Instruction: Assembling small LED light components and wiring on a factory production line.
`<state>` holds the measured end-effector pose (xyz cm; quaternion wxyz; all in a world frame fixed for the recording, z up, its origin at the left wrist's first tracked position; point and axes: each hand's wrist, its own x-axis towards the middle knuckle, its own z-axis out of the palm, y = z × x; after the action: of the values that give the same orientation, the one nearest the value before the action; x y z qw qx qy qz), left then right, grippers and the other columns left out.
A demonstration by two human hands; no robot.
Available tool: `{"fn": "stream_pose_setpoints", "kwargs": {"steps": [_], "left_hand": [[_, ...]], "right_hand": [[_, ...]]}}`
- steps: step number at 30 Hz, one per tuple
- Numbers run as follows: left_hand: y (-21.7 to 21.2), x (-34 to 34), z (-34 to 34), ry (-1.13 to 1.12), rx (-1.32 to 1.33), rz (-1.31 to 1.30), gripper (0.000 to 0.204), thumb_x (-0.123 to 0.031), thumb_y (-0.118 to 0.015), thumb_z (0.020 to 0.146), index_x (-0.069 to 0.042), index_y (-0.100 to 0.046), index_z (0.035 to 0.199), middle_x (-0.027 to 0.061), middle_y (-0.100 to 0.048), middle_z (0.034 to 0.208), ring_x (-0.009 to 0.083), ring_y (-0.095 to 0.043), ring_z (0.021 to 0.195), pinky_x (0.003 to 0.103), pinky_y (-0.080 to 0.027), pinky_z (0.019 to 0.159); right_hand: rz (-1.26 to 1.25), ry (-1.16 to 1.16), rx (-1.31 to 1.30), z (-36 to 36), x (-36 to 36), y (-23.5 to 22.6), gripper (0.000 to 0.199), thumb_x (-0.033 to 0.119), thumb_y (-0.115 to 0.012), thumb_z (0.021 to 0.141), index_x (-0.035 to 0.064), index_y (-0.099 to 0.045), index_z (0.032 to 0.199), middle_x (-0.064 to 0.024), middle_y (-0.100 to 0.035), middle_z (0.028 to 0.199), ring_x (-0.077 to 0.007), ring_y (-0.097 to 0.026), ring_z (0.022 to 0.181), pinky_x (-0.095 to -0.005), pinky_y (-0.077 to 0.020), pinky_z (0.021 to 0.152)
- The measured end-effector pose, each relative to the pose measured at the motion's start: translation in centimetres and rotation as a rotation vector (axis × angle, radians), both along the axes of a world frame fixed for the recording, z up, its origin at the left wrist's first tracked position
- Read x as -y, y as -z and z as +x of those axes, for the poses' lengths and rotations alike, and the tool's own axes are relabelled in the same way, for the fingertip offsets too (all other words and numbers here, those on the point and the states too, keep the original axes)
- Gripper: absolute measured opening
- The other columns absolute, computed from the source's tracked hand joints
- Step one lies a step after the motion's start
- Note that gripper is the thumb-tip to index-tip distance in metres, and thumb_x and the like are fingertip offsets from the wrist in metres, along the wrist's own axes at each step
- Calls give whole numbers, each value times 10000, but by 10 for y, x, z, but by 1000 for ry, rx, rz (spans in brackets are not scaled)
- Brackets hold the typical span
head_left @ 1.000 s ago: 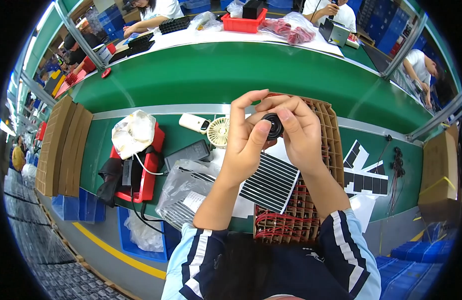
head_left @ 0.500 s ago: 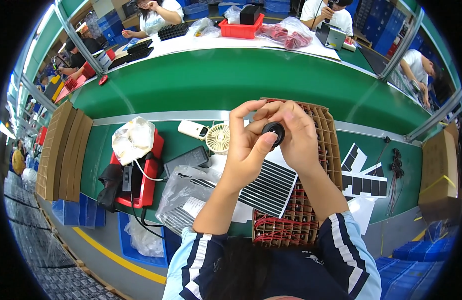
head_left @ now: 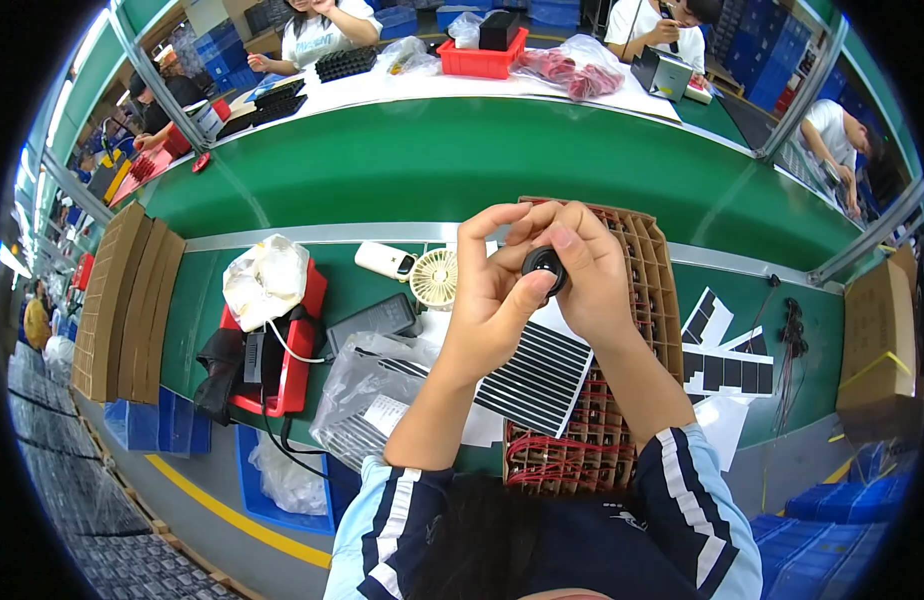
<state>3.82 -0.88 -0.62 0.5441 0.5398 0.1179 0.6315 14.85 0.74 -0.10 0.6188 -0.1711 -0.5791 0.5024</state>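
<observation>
Along the green table [head_left: 824, 345], past a red bin [head_left: 300, 365] and a cream fan [head_left: 435, 278], grips with the fingers [head_left: 525, 300] of the left hand [head_left: 490, 315] a round black part [head_left: 540, 260], raised off the table; clasps it with the fingers of the right hand [head_left: 596, 290], near a cardboard grid [head_left: 666, 295].

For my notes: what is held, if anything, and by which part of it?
A round black part, near its rim, by the left hand and right hand; its back is hidden.

Green bench [head_left: 824, 360] with fan [head_left: 435, 278], red bin [head_left: 301, 372]
</observation>
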Motion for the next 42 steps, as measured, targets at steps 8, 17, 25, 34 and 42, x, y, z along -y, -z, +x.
{"fn": "stream_pose_setpoints", "kwargs": {"steps": [8,17,25,34,42], "left_hand": [[2,0,-6,77,-4,-77,387,-231,-469,889,-74,-289,1194,71,-534,788,63,-450,590,161,-345,485],[0,-3,-9,60,22,-135,342,-248,-437,899,-78,-322,1173,47,-486,694,81,-420,526,177,-294,433],[-3,0,-6,14,11,-120,369,-271,-444,896,-54,-317,1166,76,-518,727,94,-453,535,176,-320,435],[0,-2,-7,68,76,-121,301,-296,-395,918,-48,-371,1087,47,-508,735,35,-411,493,152,-303,402],[1,0,-6,-2,97,-157,283,-273,-446,903,-70,-364,1082,34,-509,673,25,-407,494,144,-302,412]], "right_hand": [[91,67,-3,-6,3,3,305,263,-359,929,8,-488,824,-115,-548,938,-108,-523,778,-212,-439,652],[158,107,50,-9,3,7,203,198,-405,917,4,-463,928,-123,-529,987,-121,-521,845,-239,-427,730],[111,85,37,-8,4,6,228,216,-409,912,1,-482,938,-113,-525,992,-127,-534,833,-224,-444,680],[7,-6,-6,-6,8,3,228,204,-416,905,-6,-490,951,-94,-522,969,-78,-533,683,-178,-454,497],[49,101,51,-12,13,3,216,183,-394,913,-11,-488,897,-88,-530,963,-69,-517,713,-180,-448,555]]}}
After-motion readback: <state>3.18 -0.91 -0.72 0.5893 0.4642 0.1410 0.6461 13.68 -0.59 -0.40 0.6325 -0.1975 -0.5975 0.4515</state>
